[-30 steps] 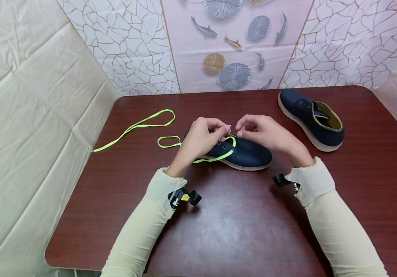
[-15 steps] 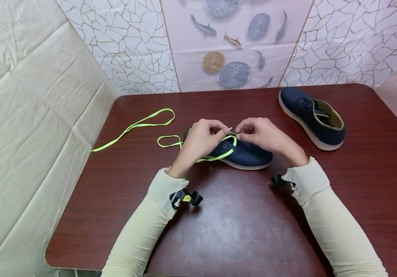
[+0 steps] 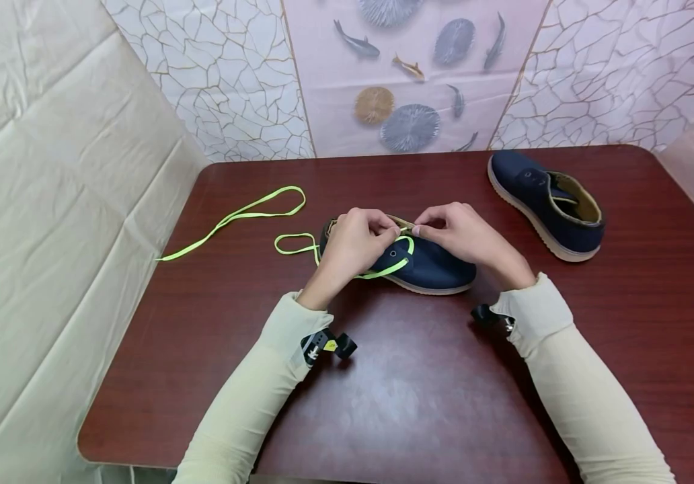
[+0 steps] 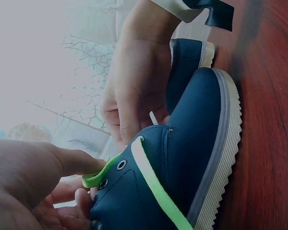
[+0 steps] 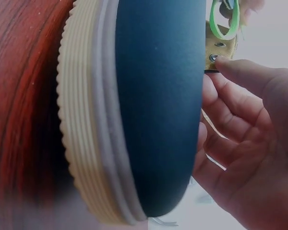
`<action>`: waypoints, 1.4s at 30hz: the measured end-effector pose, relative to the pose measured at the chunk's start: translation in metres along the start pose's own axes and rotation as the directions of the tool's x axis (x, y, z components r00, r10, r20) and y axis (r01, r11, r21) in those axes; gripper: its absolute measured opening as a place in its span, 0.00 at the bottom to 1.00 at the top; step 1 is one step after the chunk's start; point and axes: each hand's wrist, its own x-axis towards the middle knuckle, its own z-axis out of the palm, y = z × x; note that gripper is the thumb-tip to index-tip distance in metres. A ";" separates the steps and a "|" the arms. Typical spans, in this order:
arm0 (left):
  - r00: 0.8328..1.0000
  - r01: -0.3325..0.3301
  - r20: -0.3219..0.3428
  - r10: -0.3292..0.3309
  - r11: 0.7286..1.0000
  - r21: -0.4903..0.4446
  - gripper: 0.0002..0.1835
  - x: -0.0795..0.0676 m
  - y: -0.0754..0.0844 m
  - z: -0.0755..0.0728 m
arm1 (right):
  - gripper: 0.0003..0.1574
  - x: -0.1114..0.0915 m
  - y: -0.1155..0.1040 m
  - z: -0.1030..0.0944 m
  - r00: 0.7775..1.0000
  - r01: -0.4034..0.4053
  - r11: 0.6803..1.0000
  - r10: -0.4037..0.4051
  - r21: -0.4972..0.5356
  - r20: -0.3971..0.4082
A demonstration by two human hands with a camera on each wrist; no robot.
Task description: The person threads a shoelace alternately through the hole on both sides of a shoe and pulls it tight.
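A navy shoe [image 3: 440, 269] with a pale ridged sole sits in the middle of the table, toe to the right. Through its front eyelets runs a lime-green shoelace [image 4: 156, 184]. My left hand [image 3: 356, 242] pinches the lace between thumb and fingers over the eyelets. At the far-side eyelet flap [image 5: 221, 48], folded back so its tan lining shows, my right hand [image 3: 465, 232] grips the edge with thumb and fingers. In the left wrist view, a white lace tip [image 4: 153, 117] sticks up close to the right fingers. The left hand hides the shoe's heel part.
A second navy shoe [image 3: 543, 208], without lace, stands at the back right. Another lime-green lace [image 3: 222, 225] lies looped at the back left. A loop of the worked lace [image 3: 289, 244] rests left of the shoe. A patterned wall covering [image 3: 407, 81] rises behind the table.
My right hand has closed in on the flap and pulled it open, so more tan lining shows. The left hand has stayed nearly in place, lowering the lace tip slightly.
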 end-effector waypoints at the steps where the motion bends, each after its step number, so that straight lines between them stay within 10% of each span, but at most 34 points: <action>1: 1.000 -0.004 -0.001 0.004 1.000 0.009 0.05 0.000 0.001 0.001 | 0.12 -0.001 0.001 0.000 1.000 -0.008 1.000 0.008 0.008 0.002; 25: 0.999 0.026 0.032 -0.038 0.953 0.303 0.08 0.009 0.014 0.020 | 0.13 0.001 0.011 0.005 0.996 -0.080 0.988 0.076 0.133 0.037; 42: 0.978 -0.003 -0.184 0.102 0.881 0.472 0.23 0.002 0.015 0.045 | 0.14 0.000 0.013 0.001 0.998 -0.060 0.983 0.054 0.172 0.038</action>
